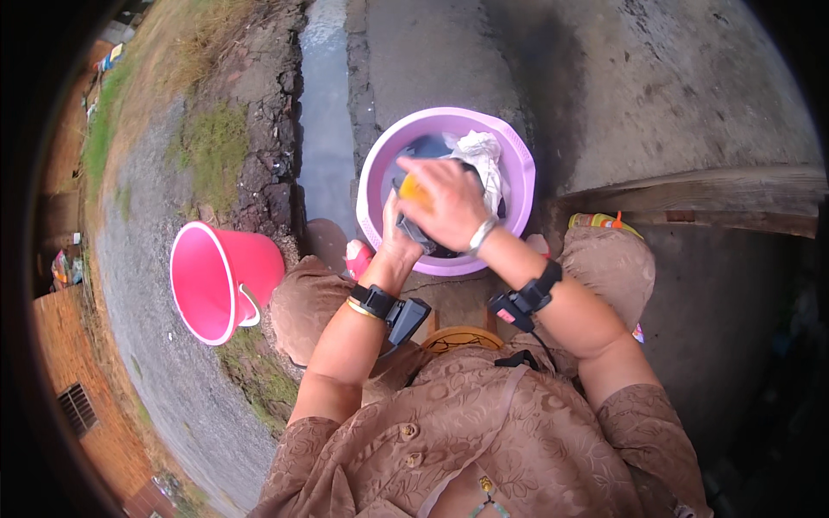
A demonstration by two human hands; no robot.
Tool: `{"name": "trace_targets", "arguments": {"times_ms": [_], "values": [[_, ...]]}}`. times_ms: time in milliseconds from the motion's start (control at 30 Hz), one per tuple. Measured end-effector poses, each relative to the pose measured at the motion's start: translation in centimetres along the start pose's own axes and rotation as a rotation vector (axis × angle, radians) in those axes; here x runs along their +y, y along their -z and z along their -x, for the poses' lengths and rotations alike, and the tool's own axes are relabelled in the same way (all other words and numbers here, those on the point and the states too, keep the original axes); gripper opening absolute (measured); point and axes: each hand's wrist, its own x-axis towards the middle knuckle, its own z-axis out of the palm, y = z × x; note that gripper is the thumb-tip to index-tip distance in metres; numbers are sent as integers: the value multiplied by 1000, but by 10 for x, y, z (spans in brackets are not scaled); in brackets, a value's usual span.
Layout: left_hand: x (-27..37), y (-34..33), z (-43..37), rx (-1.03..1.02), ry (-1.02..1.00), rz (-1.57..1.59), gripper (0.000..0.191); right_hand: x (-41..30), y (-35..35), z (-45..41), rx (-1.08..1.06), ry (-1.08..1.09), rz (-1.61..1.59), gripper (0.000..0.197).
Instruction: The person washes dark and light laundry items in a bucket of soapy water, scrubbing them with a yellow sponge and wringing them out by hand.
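Observation:
A round lilac plastic basin (383, 139) stands on the ground before me, with water and wet laundry in it. Over it, my right hand (447, 201) grips a yellow-orange block (414, 191), perhaps laundry soap; the motion blur hides its exact shape. That block presses on a dark grey cloth (418, 234). My left hand (395, 233) holds the cloth from below, its fingers partly hidden by the right hand. White cloth (480, 152) is bunched at the basin's far right side. Darker fabric lies beneath my right hand, mostly covered.
A pink plastic bucket (259, 259) with a white handle is tilted at my left. A water-filled channel (326, 129) runs ahead, left of the basin. At right lie a wooden beam (699, 188) and a yellow-green container with an orange tip (599, 221), beside my knee.

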Motion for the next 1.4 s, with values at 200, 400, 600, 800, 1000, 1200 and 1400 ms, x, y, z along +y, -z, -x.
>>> {"name": "trace_targets", "arguments": {"times_ms": [200,400,600,800,1000,1200,1400], "values": [[-7,27,-28,-111,116,21,39,47,-32,0,-215,-554,-656,52],[11,11,-20,-359,121,216,41,80,-39,8,-274,-685,-997,50],[25,5,-26,-516,-165,-140,41,107,-45,19,0,-861,-948,62],[3,-4,-22,-135,-21,200,46,40,-68,36,354,-709,-1252,55],[-9,-8,-8,-177,32,212,40,44,-53,39,96,-878,-1847,59],[-7,-31,5,-211,67,228,38,74,-77,58,-67,-840,-2011,56],[19,-28,12,-468,74,409,47,63,-57,55,-58,-931,-1887,57]]}}
